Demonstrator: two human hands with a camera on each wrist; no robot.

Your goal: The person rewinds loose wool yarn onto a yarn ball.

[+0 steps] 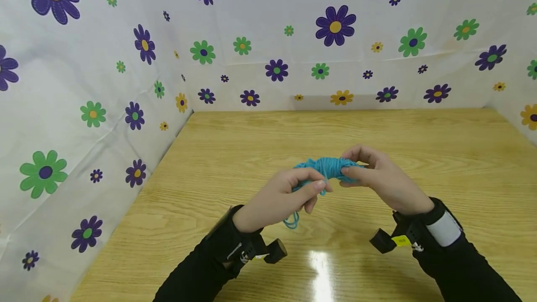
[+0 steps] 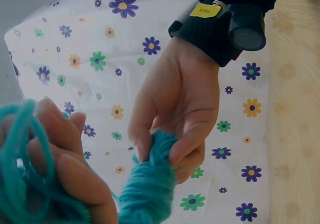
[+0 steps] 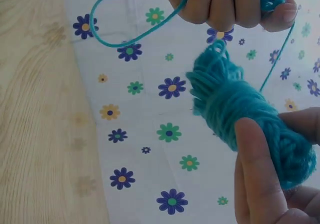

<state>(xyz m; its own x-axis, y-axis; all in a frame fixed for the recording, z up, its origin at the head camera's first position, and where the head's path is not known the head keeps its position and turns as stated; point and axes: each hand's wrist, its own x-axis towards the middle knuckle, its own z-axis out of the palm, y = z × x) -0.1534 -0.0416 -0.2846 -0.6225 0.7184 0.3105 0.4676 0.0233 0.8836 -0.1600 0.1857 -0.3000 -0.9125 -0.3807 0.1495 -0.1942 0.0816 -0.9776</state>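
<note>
Turquoise, elongated yarn bundle (image 1: 330,167), wound tightly round its middle, is held above the pale wood-grain counter (image 1: 226,153), between the fingers of two hands. The right hand (image 1: 388,183) has fingers and thumb clamped on one end; looped strands stick out of the opposite end, near the left fingers. The left hand (image 1: 283,195) has its fingers curled round loose turquoise yarn (image 3: 270,3). One slack loop (image 3: 92,18) hangs from them, and a single thin strand (image 3: 277,57) runs from them to the bundle. Beyond both hands' fingers is a white flower-patterned cloth (image 1: 268,13).
</note>
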